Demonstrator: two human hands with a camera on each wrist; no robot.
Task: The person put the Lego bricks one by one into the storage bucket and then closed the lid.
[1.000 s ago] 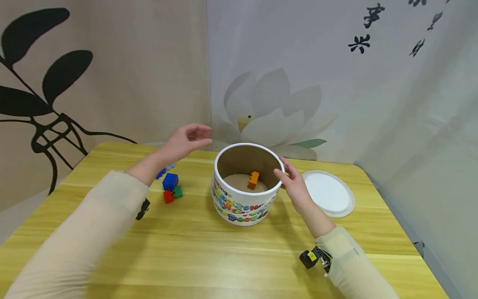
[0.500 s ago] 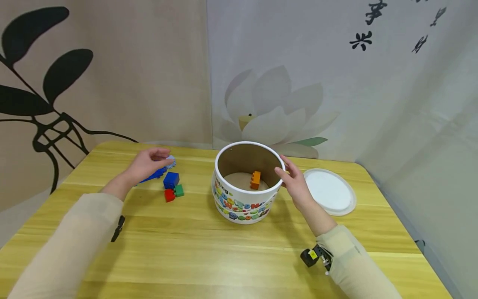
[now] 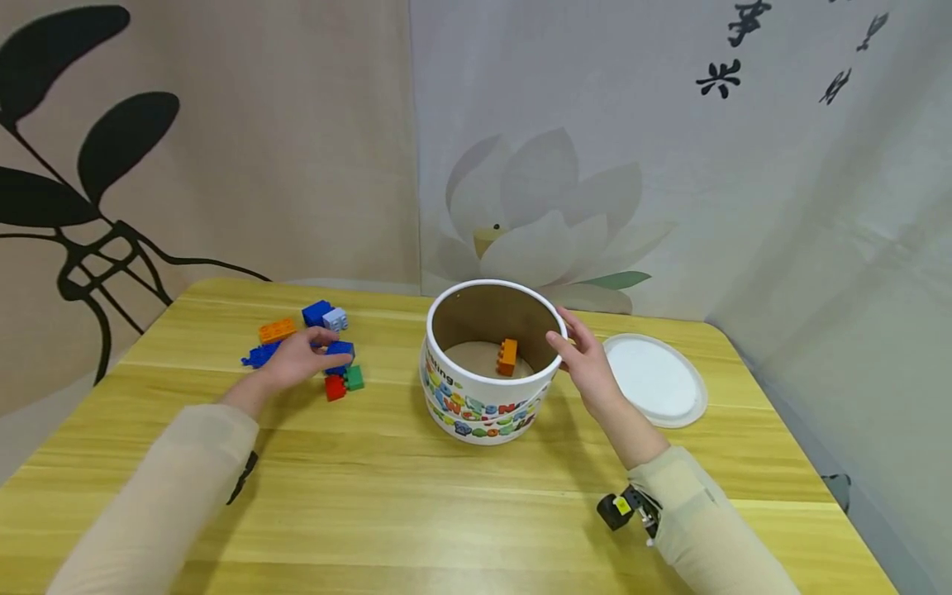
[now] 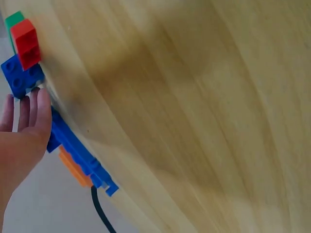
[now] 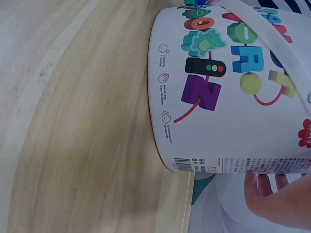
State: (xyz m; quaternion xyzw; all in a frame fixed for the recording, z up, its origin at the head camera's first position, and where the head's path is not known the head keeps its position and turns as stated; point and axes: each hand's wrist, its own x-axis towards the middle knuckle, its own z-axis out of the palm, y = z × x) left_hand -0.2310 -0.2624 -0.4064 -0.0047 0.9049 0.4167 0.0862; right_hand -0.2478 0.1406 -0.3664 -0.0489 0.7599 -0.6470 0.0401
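My left hand (image 3: 297,359) is at a blue block (image 3: 341,350), thumb overlapping it and fingers beside it. In the left wrist view its fairly straight fingertips come right to the edge of the studded blue block (image 4: 18,77). A red block (image 3: 335,387) and a green block (image 3: 354,378) lie just in front of that block. With my right hand (image 3: 591,368) I hold the rim of a white bucket (image 3: 483,413), thumb at the rim and fingers along the outer wall. Inside the bucket stands an orange block (image 3: 507,358).
Behind and left of my left hand lie another orange block (image 3: 278,330), a long blue piece (image 3: 260,355), a blue block (image 3: 316,313) and a light blue block (image 3: 335,319). A white round lid (image 3: 656,380) lies right of the bucket. A curtain (image 3: 327,149) hangs behind the table.
My left hand has gone from beside the bucket leftward and down to the loose blocks, lately shifting from near the light blue block to the blue one. My right hand stays at the rim.
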